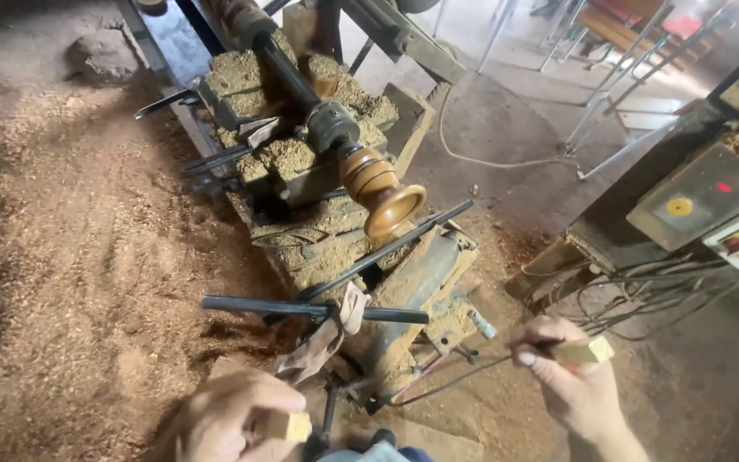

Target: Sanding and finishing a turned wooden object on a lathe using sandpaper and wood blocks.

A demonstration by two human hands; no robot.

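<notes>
Hands sit low in view, each pinching a small wooden handle. The left hand [231,417], at seven o'clock, closes thumb and fingers on one pale block [287,425]. The right hand [568,376], at five o'clock, grips the other block [585,350], and a thin wire [446,384] runs from it toward the left. At twelve o'clock from the hands, a turned wooden piece [381,190] sits on the lathe [318,128], just above a dark tool rest bar [387,250]. Sawdust [87,257] covers the floor at nine o'clock.
</notes>
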